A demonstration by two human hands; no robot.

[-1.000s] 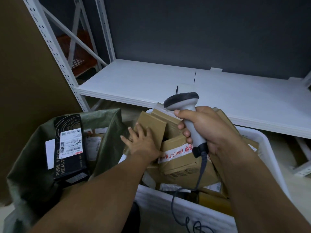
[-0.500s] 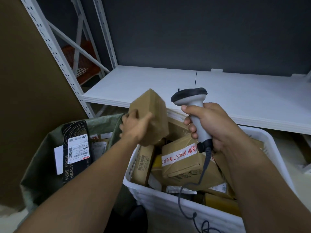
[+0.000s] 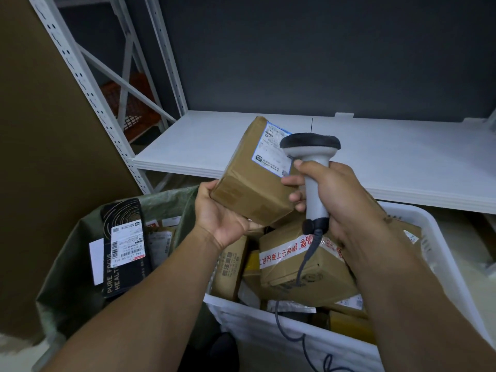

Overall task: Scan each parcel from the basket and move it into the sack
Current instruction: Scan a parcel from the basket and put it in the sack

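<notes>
Head view — left hand [image 3: 223, 219] under parcel [image 3: 248, 181]

dark grey wall [image 3: 322, 49], white shelf board [image 3: 204, 140], perforated white rack uprights [image 3: 80, 76], brown panel at left [image 3: 40, 130]

The left hand [image 3: 222, 218] is no longer down in the basket [image 3: 434, 237]. It now holds the brown parcel [image 3: 249, 181] up in the air, turned so its white label [image 3: 272, 149] shows. The scanner [image 3: 311, 146] now sits just beside that label.
</notes>
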